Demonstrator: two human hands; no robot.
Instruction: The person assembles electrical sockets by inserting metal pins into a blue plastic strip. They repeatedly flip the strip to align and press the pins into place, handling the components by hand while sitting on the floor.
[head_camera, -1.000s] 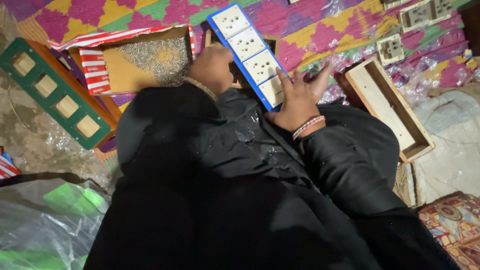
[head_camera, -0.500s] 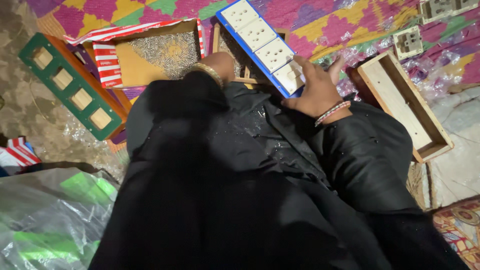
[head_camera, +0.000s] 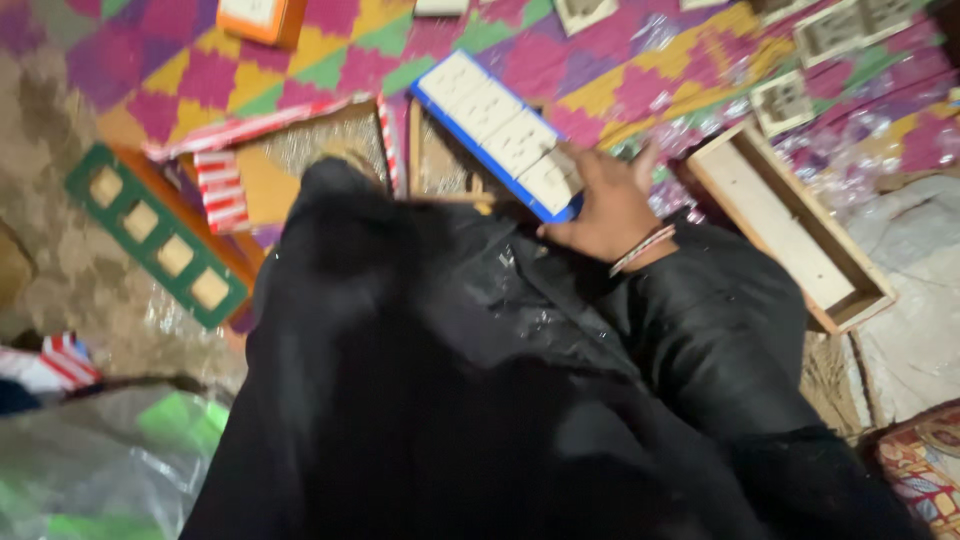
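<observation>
My right hand (head_camera: 608, 208) rests on the near end of a blue-framed board (head_camera: 497, 130) set with several white switch plates, fingers spread over the last plate. A beaded bracelet sits on that wrist. My left hand is hidden behind my black sleeve (head_camera: 330, 215), which reaches toward the board's left side over an open cardboard box (head_camera: 300, 160) with grainy filling. Whether the left hand touches the board cannot be seen. The frame is blurred.
A green frame (head_camera: 150, 235) with several square openings lies at left on an orange board. An open wooden box (head_camera: 790, 230) sits at right. Loose white switch plates (head_camera: 780, 100) and plastic wrap lie on the patterned mat behind. A plastic bag (head_camera: 100, 470) is at lower left.
The view has shifted, so everything sits lower and more to the right in the frame. My right hand stays on the board's near end. The left hand has slipped out of sight behind the sleeve.
</observation>
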